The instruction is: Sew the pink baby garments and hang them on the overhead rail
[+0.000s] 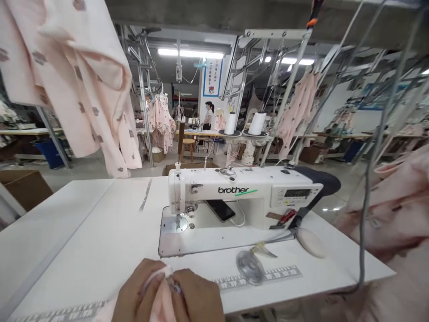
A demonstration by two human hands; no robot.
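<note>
Both of my hands are close together at the front edge of the white table (97,223). My left hand (139,290) is closed on a pale pink piece of fabric (162,304), pinching its gathered upper edge. From the other side my right hand (197,295) grips the same edge, its fingers curled down. A small whitish bit of the fabric sticks up between the fingertips. The rest of the cloth hangs below, partly hidden by my hands. Just beyond them stands a white sewing machine (234,190), its needle area (178,223) apart from the fabric.
A measuring tape strip (284,273) runs along the front edge, with a clear round dish (250,267) on it. A phone (220,210) lies under the machine arm. Pink garments (90,89) hang at left; more pink cloth (395,201) is at right. A person (208,115) is far back.
</note>
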